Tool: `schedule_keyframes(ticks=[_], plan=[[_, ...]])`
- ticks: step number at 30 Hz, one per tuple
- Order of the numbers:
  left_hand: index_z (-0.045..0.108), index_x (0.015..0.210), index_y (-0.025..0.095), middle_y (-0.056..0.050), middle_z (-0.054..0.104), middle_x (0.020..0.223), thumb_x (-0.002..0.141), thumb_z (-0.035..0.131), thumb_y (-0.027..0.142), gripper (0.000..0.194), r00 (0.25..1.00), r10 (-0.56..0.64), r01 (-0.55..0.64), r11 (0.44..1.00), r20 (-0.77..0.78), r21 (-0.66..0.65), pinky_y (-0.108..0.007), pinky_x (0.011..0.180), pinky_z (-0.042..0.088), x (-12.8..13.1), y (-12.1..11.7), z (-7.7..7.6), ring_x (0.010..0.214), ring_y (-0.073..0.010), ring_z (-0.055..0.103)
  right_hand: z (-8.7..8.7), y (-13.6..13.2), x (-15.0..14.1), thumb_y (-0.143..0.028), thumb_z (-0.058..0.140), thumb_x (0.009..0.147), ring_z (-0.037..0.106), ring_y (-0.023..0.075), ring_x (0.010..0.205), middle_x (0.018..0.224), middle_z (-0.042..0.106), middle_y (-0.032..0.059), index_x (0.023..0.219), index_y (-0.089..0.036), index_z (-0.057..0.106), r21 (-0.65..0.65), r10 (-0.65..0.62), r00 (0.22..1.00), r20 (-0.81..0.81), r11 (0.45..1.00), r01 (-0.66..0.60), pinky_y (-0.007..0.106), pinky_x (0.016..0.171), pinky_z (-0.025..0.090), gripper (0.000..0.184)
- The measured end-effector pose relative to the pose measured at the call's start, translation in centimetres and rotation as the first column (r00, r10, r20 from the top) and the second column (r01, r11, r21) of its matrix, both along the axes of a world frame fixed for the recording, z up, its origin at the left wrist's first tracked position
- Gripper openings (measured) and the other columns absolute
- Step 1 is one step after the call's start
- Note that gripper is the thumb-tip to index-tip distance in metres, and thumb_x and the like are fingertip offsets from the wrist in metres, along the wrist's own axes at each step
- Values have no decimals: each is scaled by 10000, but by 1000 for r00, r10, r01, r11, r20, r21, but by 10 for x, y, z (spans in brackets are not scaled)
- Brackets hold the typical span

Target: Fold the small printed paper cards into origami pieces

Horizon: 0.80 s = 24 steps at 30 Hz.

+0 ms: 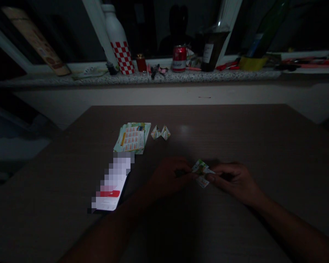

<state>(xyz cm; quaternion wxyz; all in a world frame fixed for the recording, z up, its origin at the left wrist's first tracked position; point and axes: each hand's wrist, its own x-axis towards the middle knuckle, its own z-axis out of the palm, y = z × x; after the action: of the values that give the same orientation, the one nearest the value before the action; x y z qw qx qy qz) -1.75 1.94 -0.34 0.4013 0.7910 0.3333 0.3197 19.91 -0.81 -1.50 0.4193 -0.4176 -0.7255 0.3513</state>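
One small folded paper is pinched by your left hand at its 9 o'clock and right hand at its 3. Uneven pulling could tear it. A leftward sweep could bump the phone, towards 9; the tabletop offers room from 12 to 2, with its far edge at 12.

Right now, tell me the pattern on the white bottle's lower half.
The white bottle has red and white checks there; head view.
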Motion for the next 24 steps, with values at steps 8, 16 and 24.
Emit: schedule_keyframes(ticks=[8,16,24], plan=[[678,759,154,-32,655,792,834,620,305,179,999,-17,18,1000,-35,14,-242,680,446,-3,1,4,731,-129,603,4,-3,-1,-216,708,755,681,143,533,660,747,14,727,-196,733,53,-81,996,-49,995,83,203,485,545,43],[668,729,156,-16,654,767,819,636,292,166,999,46,-46,998,-9,-38,-237,674,443,1,-2,5,717,-128,606,4,-9,-4,-186,699,762,661,124,522,637,721,5,738,-190,679,188,-178,984,0,967,175,194,494,532,31],[669,722,155,-21,641,740,814,638,279,157,997,69,-68,997,-35,48,-241,649,435,2,-4,4,688,-128,589,3,-9,-8,-218,718,750,651,129,516,623,707,10,688,-194,626,144,-218,973,-77,963,227,208,484,538,113]])
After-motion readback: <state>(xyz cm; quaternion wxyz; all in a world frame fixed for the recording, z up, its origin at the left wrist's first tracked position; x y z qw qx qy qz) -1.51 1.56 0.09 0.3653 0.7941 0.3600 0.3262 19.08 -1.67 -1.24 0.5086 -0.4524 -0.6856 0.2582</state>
